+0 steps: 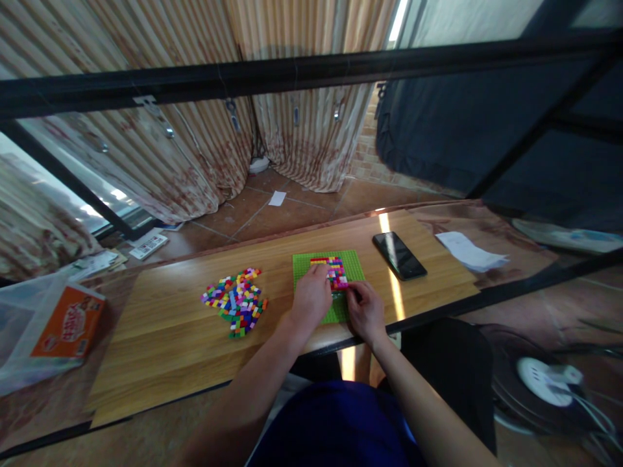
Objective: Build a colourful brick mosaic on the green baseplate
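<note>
A green baseplate (353, 263) lies on the wooden table (170, 337) in front of me. A patch of small coloured bricks (335, 269), mostly pink, red and yellow, is pressed onto it. My left hand (311, 297) rests on the plate with its fingers curled at the left edge of that patch. My right hand (365, 310) lies at the plate's near right part, fingers bent and pinched at the patch's lower edge. What either hand pinches is too small to see. A loose heap of coloured bricks (236, 301) lies to the left of the plate.
A black phone (399, 255) lies right of the plate, and crumpled white paper (470, 251) beyond it. An orange box in a clear plastic bag (65, 321) sits at the far left. Striped curtains hang behind the table. A fan base (545, 379) stands on the floor at right.
</note>
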`<state>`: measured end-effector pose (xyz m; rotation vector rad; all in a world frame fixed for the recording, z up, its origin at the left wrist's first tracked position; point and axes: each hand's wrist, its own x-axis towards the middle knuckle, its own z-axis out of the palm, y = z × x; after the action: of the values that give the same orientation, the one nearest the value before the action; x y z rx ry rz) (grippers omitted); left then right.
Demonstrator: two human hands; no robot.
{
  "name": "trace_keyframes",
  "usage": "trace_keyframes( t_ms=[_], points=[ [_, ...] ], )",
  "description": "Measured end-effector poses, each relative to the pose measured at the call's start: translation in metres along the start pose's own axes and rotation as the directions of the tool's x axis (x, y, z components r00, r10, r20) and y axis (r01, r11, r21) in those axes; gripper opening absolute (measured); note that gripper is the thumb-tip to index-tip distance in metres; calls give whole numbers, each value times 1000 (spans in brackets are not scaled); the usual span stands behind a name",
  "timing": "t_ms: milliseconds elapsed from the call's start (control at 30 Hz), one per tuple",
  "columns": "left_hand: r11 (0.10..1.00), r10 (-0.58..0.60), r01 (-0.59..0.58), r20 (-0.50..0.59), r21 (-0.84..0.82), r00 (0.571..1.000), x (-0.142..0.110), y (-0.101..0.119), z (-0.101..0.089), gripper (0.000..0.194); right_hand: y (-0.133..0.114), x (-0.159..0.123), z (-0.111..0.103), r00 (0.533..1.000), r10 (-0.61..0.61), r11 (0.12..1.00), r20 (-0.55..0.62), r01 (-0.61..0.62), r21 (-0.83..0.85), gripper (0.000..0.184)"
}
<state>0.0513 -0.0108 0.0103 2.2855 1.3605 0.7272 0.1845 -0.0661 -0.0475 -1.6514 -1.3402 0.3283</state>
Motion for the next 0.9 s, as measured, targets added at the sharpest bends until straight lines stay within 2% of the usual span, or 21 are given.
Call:
trace_keyframes(
  t_ms=[433,533,700,900],
  points=[
    [1000,-15,13,-93,-17,996,-8,-1,4,30,2,0,1,1000,-19,1000,-11,19,5,20],
    [998,35,-28,-126,51,991,-12,-4,4,27,3,0,1,1000,-21,1000,-5,21,10,20],
    [972,177,-154,-120,178,977,-19,-7,6,27,4,0,2,999,-35,999,-4,35,0,19],
    [957,201,-165,-135,239,970,-28,-11,11,26,2,0,1,999,-36,999,-8,36,-13,19]
  ],
)
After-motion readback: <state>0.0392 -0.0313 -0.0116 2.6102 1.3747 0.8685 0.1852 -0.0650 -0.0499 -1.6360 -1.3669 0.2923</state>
